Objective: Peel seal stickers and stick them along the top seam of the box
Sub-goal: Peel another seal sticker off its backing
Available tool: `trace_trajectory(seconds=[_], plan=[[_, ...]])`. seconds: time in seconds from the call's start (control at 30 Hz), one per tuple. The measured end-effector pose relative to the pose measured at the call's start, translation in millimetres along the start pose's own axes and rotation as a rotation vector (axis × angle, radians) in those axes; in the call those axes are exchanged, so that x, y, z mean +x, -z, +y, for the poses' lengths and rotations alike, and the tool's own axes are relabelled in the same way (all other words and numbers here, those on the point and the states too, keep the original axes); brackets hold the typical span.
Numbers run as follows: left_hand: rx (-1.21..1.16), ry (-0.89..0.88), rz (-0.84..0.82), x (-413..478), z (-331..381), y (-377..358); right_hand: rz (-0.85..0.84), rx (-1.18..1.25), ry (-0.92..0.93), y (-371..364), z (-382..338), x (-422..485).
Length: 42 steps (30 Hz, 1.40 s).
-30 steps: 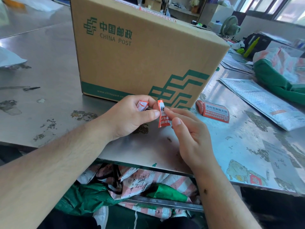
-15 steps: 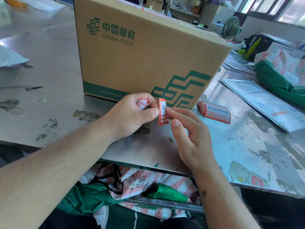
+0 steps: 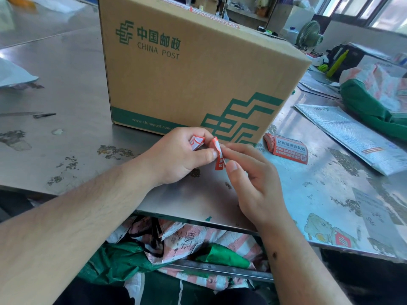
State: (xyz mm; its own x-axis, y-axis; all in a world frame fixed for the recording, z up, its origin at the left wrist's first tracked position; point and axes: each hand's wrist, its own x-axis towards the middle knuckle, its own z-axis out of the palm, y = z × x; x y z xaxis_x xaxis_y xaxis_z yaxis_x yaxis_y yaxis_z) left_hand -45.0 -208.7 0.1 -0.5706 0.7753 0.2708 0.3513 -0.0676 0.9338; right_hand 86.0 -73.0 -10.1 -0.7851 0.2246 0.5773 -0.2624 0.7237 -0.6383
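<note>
A brown China Post cardboard box stands on the steel table, with red seal stickers along its top seam. In front of it, both hands pinch a small red and white seal sticker that bends between them. My left hand grips it by thumb and forefinger and also holds crumpled sticker backing. The fingertips of my right hand hold the sticker's right edge. A stack of red seal stickers lies on the table to the right.
The steel table has worn patches. A silver bubble mailer and green and striped sacks lie at the right. A small fan stands behind. More sacks sit under the table edge.
The sticker has bent and curled between my fingers. Both hands stay close together in front of the box.
</note>
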Motion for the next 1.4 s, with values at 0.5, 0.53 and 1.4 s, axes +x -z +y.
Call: trace_trajectory(seconds=[0.5,0.53,1.4], plan=[[0.037,-0.029,0.063,-1,-1,-3,0.029,0.209,-0.217,1,7,4],[0.043,-0.031,0.068,-1,-2,-3,0.028,0.206,-0.211,1,7,3],[0.269,-0.118,0.042,-4,1,-12,0.018,0.391,-0.439,6,7,11]])
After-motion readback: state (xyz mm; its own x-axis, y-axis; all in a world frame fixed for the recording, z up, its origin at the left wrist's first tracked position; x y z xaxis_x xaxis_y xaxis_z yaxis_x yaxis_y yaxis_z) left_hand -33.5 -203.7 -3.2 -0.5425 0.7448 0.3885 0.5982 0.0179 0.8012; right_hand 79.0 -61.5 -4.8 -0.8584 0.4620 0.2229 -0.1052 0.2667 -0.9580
